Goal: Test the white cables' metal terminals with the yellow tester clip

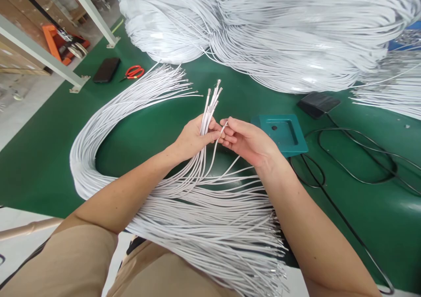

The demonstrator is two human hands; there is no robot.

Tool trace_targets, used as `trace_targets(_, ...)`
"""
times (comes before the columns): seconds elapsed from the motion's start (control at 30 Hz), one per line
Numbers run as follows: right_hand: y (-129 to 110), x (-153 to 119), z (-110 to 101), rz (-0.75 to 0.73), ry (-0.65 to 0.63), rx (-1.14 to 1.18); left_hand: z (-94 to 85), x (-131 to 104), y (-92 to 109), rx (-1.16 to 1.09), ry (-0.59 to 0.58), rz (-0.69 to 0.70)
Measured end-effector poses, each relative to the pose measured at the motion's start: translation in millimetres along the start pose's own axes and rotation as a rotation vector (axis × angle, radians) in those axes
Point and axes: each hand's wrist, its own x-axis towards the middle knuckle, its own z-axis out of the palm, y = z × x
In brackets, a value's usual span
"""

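Observation:
My left hand [197, 134] is closed around a small bunch of white wires [204, 120], whose metal-tipped ends point up above the thumb. Just right of it, my right hand [245, 139] pinches the tip of a single white wire [215, 150] between thumb and fingers; the fingers of both hands nearly meet. Below my hands a wide bundle of white wires [197, 218] spreads across the front of the table, its ends fanned out at the right. That bundle curves round at the left and its other ends lie behind my left hand.
On the green table [144, 143] are large piles of white wire [296, 38] at the back, red-handled scissors [134, 72], a black phone-like object [106, 70], a teal tray [297, 132], a black box [317, 104] and black cables [358, 178]. Metal posts [95, 14] stand at the left.

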Motion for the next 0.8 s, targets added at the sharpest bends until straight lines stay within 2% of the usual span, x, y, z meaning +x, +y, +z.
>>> trace_targets(0.17, 0.7, -2.4, 3.7, -0.090, 0.096, -0.064, 0.0, 0.5, -2.2, -0.021, -0.012, 0.011)
trace_targets(0.33, 1.2, -5.5, 10.1, -0.221, 0.266, -0.287, 0.2, -0.3, -3.2, -0.064, -0.047, 0.023)
trace_targets(0.43, 4.5, -5.7, 12.5, -0.340, 0.364, -0.623, 0.3, -0.8, -2.7, -0.123, -0.057, -0.028)
trace_targets(0.53, 10.4, -5.1, 12.1, -0.607, 0.476, -1.165, -0.1, -0.8, -1.1, -0.256, -0.054, -0.147)
trace_targets(0.6, 13.4, -4.3, 9.7, -0.767, 0.447, -1.520, -1.0, -0.3, -0.1, -0.349, -0.052, -0.249)
trace_targets(0.67, 14.0, -3.3, 5.7, -0.835, 0.344, -1.762, -2.8, 1.0, -0.3, -0.386, -0.049, -0.315)
trace_targets(0.73, 11.7, -2.5, 0.7, -0.813, 0.272, -1.857, -5.2, 3.0, -2.5, -0.323, -0.035, -0.298)
trace_targets(0.8, 7.8, -2.1, -4.9, -0.758, 0.293, -1.873, -7.8, 5.6, -6.3, -0.177, -0.010, -0.232)
